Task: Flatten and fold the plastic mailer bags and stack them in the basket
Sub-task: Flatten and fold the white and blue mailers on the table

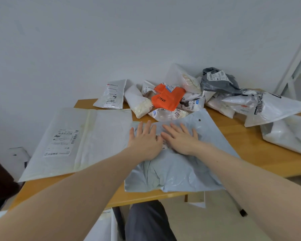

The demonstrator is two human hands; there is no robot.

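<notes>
Both hands, left hand (144, 139) and right hand (179, 139), press flat-fingered on the grey mailer (177, 169); best sweep outward, pushing air out.

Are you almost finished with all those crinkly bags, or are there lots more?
Lots more. One big white mailer already lies flat on the wooden table. Right now the left hand and right hand press flat on a pale blue mailer, smoothing it; it is not folded yet. Behind them a crumpled pile waits, with an orange bag and a grey bag. No basket shows in this view.
</notes>
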